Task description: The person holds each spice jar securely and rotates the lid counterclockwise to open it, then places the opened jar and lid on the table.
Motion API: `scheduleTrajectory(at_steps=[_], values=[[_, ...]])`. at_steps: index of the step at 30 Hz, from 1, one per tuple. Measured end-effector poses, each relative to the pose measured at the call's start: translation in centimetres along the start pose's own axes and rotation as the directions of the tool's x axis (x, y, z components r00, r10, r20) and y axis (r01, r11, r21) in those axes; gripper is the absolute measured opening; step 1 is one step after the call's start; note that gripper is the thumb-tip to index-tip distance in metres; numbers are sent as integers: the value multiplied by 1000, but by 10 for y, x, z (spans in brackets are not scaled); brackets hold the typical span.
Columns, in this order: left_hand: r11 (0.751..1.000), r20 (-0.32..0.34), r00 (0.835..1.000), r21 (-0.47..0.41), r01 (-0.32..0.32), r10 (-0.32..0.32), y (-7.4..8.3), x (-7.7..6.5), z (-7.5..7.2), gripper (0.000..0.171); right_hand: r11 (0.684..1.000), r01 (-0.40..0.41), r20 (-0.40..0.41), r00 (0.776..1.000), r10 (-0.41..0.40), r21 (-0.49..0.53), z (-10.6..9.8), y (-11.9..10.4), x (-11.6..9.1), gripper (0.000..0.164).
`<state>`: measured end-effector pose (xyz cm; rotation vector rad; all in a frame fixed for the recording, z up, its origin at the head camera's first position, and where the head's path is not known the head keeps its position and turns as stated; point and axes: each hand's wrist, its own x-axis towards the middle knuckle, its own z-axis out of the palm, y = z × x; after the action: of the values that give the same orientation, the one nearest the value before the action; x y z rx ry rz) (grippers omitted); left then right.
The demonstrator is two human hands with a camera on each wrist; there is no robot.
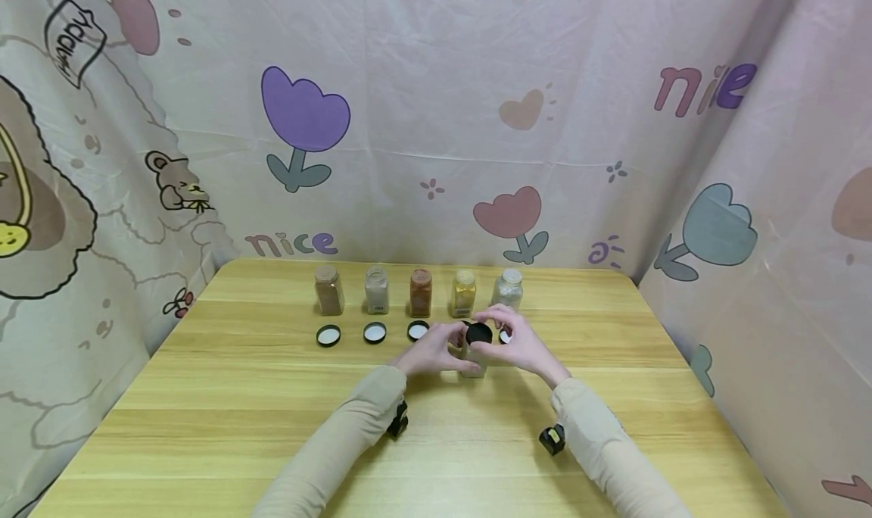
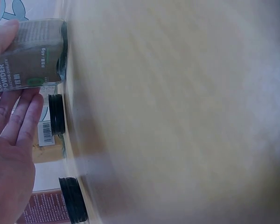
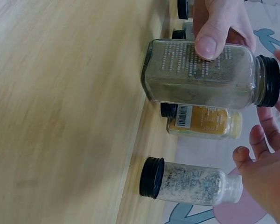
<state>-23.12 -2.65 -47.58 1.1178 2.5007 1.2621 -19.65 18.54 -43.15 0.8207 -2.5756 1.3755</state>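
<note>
My left hand point(image 1: 431, 350) grips the side of a square glass jar point(image 3: 177, 77) of brown-grey powder, thumb on one face and fingers on the other. Its label reads cumin powder in the left wrist view. The jar stands upright, its base close over the table. A black lid point(image 1: 479, 332) sits on its mouth. My right hand point(image 1: 519, 342) pinches the lid's rim between thumb and fingers. Right behind lie a yellow-filled jar point(image 3: 207, 120) and a jar of white and dark grains point(image 3: 191, 183), seen sideways in the right wrist view.
Along the back of the wooden table point(image 1: 238, 397) stands a row of lidless jars, among them a brown one point(image 1: 330, 294), a whitish one point(image 1: 377, 292) and a red one point(image 1: 420, 297). Black lids with white liners, such as this lid point(image 1: 328, 336), lie before them. A printed curtain point(image 1: 422, 71) hangs behind.
</note>
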Motion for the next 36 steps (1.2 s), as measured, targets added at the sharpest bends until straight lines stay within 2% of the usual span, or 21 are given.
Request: scheduleTrajectory(at_steps=[5, 11, 18, 27, 36], values=[[1000, -2, 1000, -3, 5, -5, 0, 0, 0, 37, 999, -45, -29, 999, 45, 1, 1, 0, 0, 45], [1000, -8, 1000, -4, -6, 6, -1, 0, 1, 38, 1000, -29, -43, 999, 29, 3, 0, 1, 1, 35], [1000, -2, 1000, -5, -5, 5, -1, 1, 0, 38, 1000, -13, -3, 1000, 13, 15, 0, -1, 0, 37], [1000, -5, 1000, -19, 4, -4, 0, 0, 1, 38, 997, -71, -58, 996, 73, 23, 1, -3, 0, 42], [1000, -5, 1000, -12, -3, 3, 0, 0, 1, 38, 1000, -23, -24, 999, 23, -7, 0, -1, 1, 36]])
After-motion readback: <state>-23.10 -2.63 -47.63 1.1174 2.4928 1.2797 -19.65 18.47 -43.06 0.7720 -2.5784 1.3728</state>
